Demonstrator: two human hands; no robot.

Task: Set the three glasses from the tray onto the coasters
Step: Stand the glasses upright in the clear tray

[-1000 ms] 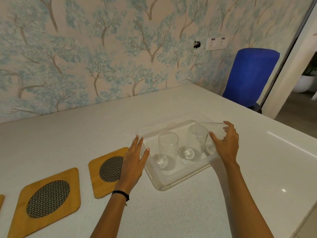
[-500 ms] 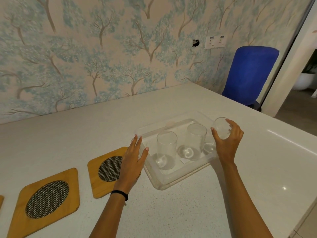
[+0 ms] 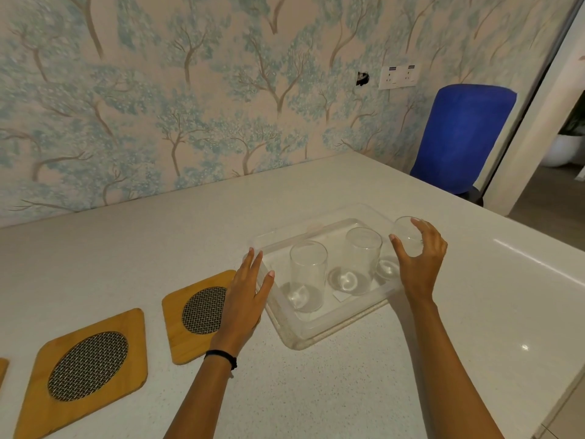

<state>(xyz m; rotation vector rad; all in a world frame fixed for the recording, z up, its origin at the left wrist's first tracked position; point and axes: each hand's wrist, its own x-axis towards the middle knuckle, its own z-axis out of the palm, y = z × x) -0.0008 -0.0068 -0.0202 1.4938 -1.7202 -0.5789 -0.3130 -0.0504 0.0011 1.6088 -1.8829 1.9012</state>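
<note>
right hand wrapped round end glass, lifting | left hand flat, fingers spread, steadying tray

We are finding no text that can be read; the wall socket is showing two small dark marks, too small to make out; the tray, glasses and coasters are bearing no labels we can read.

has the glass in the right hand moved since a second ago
Yes. The rightmost glass in the right hand has tipped up from lying low over the tray's right end, toward upright; the tray stayed put.
</note>
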